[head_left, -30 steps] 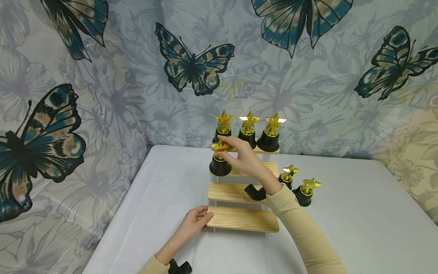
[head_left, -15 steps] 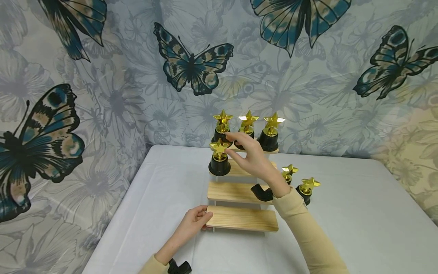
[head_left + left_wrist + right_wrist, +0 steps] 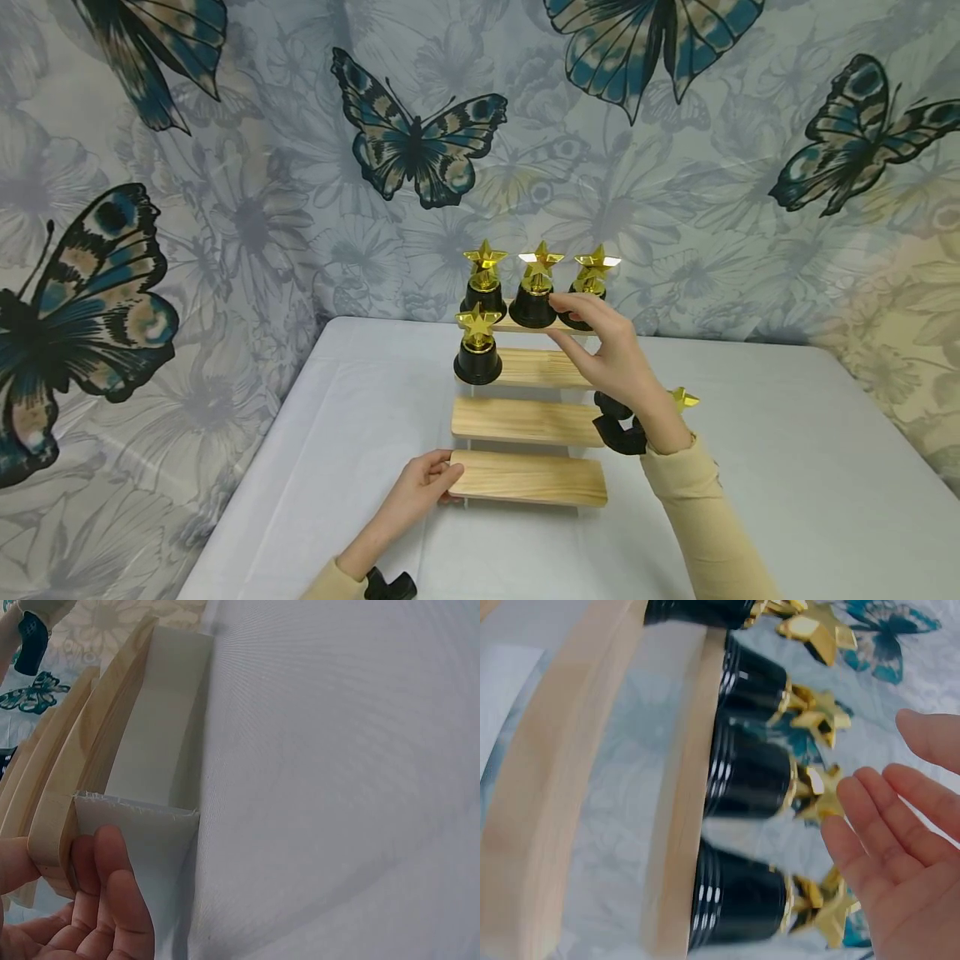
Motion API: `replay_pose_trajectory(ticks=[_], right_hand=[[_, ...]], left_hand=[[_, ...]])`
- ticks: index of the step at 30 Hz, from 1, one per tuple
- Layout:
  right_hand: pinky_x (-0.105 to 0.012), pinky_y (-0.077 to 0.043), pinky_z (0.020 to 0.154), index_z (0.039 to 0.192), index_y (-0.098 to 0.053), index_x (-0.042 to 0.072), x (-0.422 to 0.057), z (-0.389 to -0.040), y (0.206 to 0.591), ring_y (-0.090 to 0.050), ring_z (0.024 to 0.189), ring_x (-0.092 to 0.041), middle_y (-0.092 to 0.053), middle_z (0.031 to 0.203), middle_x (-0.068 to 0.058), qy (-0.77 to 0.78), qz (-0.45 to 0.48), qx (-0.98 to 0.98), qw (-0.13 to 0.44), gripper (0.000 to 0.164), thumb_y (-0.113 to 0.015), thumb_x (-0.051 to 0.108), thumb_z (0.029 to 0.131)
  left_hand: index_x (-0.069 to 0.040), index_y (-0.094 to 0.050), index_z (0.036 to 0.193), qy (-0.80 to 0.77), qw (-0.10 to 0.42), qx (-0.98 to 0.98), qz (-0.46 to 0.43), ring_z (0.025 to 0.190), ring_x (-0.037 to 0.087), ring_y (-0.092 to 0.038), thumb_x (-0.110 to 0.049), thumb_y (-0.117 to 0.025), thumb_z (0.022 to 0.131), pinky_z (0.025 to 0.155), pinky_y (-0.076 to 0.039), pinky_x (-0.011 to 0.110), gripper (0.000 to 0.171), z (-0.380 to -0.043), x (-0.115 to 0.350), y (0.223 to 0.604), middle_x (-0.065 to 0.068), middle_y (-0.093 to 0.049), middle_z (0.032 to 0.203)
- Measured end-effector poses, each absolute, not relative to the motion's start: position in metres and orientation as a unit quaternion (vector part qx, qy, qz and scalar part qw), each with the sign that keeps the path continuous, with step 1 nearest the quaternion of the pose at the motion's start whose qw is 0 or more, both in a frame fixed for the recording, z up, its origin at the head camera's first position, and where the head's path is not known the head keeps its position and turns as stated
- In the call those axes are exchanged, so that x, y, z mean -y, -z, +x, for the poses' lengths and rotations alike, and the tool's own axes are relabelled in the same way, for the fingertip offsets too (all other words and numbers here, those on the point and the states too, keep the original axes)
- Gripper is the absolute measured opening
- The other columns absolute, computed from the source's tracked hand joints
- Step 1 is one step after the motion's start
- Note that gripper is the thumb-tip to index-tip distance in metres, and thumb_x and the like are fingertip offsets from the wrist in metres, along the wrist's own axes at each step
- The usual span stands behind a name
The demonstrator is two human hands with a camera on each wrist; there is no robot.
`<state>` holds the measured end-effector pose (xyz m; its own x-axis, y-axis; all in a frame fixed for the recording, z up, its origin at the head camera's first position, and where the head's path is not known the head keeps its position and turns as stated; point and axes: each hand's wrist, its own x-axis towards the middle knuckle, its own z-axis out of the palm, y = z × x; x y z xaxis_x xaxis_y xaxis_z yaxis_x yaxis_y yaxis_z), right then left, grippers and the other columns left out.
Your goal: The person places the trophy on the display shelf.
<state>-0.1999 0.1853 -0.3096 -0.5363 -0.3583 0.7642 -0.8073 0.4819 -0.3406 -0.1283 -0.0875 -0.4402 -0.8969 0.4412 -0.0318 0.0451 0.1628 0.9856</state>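
Note:
My left hand pinches the left end of the lowest wooden shelf, its thumb on top and fingers beneath in the left wrist view. Over the right part of the stand, my right hand has its thumb and fingers apart, holding nothing. One gold star trophy with a black base stands upright at the left of the second shelf from the top. Three similar ones line the top shelf: a left trophy, a middle trophy and a right trophy, partly covered by my right hand.
Between the lowest and second shelves lies another bare wooden shelf. A gold star shows behind my right wrist, the rest of that trophy hidden. White cloth covers the table. A butterfly-patterned curtain hangs behind.
My right hand has let go of the trophy on the second shelf and drawn back to the right. That trophy stays upright there. My left hand keeps its grip on the lowest shelf.

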Motion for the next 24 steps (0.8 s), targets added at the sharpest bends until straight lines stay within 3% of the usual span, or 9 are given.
replay_pose_trajectory(ticks=[15, 20, 24], right_hand=[[-0.019, -0.042, 0.087, 0.116, -0.06, -0.002, -0.258, -0.172, 0.324, -0.054, 0.102, -0.018, -0.061, 0.109, -0.013, -0.322, 0.289, 0.841, 0.324, 0.05, -0.071, -0.017, 0.07], [-0.016, -0.04, 0.086, 0.118, -0.059, -0.001, -0.283, -0.162, 0.336, -0.053, 0.101, -0.015, -0.061, 0.108, -0.011, -0.301, 0.248, 0.87, 0.302, 0.048, -0.07, -0.014, 0.073], [-0.016, -0.04, 0.084, 0.119, -0.058, -0.001, -0.299, -0.155, 0.346, -0.054, 0.099, -0.021, -0.061, 0.109, -0.013, -0.282, 0.218, 0.889, 0.288, 0.046, -0.071, -0.01, 0.075]], left_hand=[[0.021, -0.044, 0.121, -0.631, 0.156, -0.745, 0.15, 0.071, 0.015, -0.063, -0.012, -0.053, 0.095, 0.063, -0.055, 0.037, 0.043, -0.128, 0.087, 0.442, 0.01, -0.063, 0.083], [0.022, -0.044, 0.121, -0.626, 0.155, -0.75, 0.148, 0.07, 0.017, -0.063, -0.012, -0.054, 0.095, 0.063, -0.055, 0.036, 0.043, -0.128, 0.086, 0.442, 0.01, -0.063, 0.082], [0.022, -0.044, 0.121, -0.628, 0.154, -0.748, 0.149, 0.071, 0.018, -0.063, -0.011, -0.054, 0.095, 0.063, -0.055, 0.035, 0.042, -0.131, 0.086, 0.448, 0.011, -0.062, 0.082]])
